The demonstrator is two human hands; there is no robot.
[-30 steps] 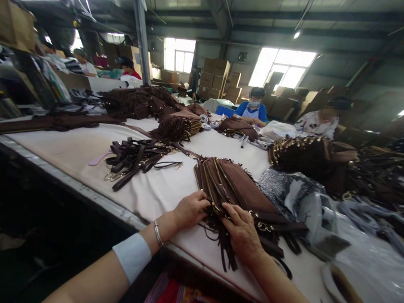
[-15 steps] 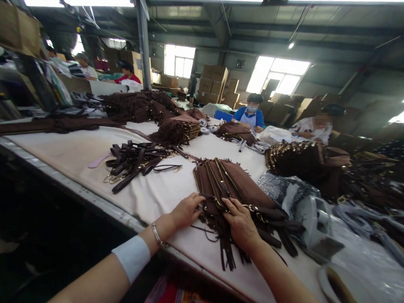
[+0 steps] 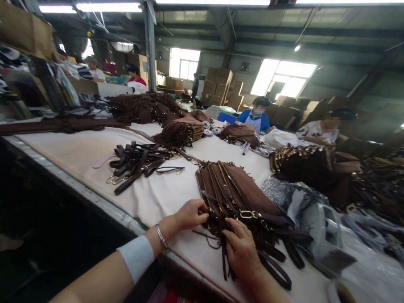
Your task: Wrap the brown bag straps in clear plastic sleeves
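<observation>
A fanned stack of brown pouches (image 3: 244, 184) with gold zippers, fringes and wrist straps lies in front of me on the pale cloth. At its near left corner is my left hand (image 3: 191, 213), thumb and fingers pinched at the edge; what is between them is too small to make out. My right hand (image 3: 241, 247) rests over the fringes at the near side, fingers slightly bent, its palm hidden. A gold clasp (image 3: 248, 214) shows on the stack above it. Loose dark straps (image 3: 141, 160) with gold clips lie to the left.
More brown pouch piles (image 3: 181, 130) stand farther back, and another (image 3: 298, 167) is at the right. Beside me on the right are a tape dispenser (image 3: 325, 237), clear plastic and a tape roll (image 3: 346, 298). The metal table edge (image 3: 95, 202) runs at the left. Co-workers sit across the table.
My right hand has moved down off the zippers onto the fringes. My left hand's fingers have drawn together in a pinch. The view has shifted slightly.
</observation>
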